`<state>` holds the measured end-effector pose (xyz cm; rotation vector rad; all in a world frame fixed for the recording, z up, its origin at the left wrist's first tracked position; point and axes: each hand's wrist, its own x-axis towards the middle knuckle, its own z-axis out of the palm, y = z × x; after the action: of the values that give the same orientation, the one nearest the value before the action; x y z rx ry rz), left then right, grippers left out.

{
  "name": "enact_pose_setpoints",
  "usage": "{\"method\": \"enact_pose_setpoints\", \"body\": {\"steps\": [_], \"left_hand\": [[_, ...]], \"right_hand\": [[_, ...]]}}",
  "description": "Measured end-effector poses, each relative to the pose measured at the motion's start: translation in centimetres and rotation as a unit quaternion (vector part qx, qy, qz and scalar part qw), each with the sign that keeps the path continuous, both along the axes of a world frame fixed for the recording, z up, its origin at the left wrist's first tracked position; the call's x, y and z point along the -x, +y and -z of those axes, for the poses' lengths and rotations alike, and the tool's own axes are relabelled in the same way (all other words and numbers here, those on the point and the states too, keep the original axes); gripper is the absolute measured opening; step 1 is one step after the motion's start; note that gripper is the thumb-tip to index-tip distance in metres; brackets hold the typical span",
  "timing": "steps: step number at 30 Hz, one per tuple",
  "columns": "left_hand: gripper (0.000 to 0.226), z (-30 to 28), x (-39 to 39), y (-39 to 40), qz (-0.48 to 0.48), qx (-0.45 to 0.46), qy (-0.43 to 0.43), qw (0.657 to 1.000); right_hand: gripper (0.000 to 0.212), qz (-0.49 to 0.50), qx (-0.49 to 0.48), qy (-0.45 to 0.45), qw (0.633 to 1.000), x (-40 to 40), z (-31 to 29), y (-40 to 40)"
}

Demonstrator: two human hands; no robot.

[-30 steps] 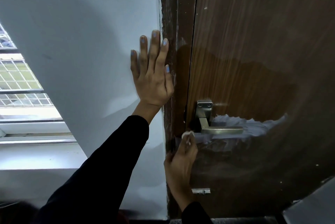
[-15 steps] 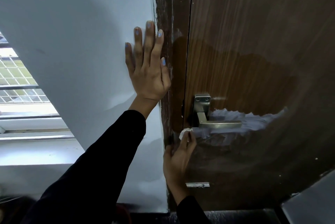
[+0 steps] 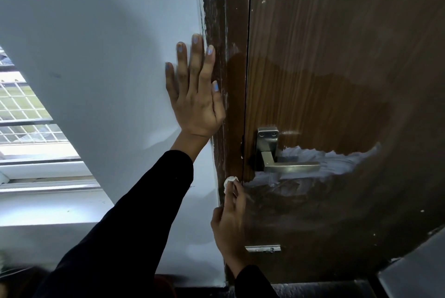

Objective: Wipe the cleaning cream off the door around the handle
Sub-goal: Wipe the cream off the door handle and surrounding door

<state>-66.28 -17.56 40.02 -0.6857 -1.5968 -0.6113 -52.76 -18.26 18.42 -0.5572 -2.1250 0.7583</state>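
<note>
A brown wooden door [image 3: 337,56] carries a silver lever handle [image 3: 286,167]. White cleaning cream [image 3: 337,160] is smeared behind and to the right of the handle, with thinner streaks below it. My right hand [image 3: 228,223] is shut on a small white wad of tissue [image 3: 230,180], pressed at the door's left edge just below and left of the handle. My left hand [image 3: 195,95] lies flat with fingers spread on the white wall [image 3: 108,56], beside the dark door frame [image 3: 220,32].
A window with a metal grille [image 3: 21,109] and a white sill is at the left. A small metal latch plate [image 3: 263,248] sits low on the door. A grey surface [image 3: 414,271] juts in at the bottom right.
My right hand has drawn the tissue leftward and slightly down, from just under the handle's base to the door's left edge. My left hand stays flat on the wall.
</note>
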Motion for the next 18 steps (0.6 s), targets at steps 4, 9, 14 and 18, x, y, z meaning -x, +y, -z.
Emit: {"method": "enact_pose_setpoints", "body": {"steps": [4,9,14,18], "left_hand": [[0.048,-0.2,-0.2,-0.1,0.003,0.0,0.002,1.0],[0.047,-0.2,-0.4,-0.1,0.0,0.002,0.002,1.0],[0.047,-0.3,-0.5,-0.1,-0.005,-0.002,0.001,1.0],[0.047,-0.3,-0.5,-0.1,-0.004,-0.001,0.002,1.0]], "right_hand": [[0.072,-0.045,-0.054,-0.044,0.997,-1.4,2.0,1.9],[0.071,0.01,0.074,0.015,0.997,-2.0,2.4,2.9],[0.057,-0.012,-0.049,0.006,0.999,-0.4,1.4,1.1],[0.061,0.035,0.063,0.032,0.997,-1.4,1.9,1.7]]}}
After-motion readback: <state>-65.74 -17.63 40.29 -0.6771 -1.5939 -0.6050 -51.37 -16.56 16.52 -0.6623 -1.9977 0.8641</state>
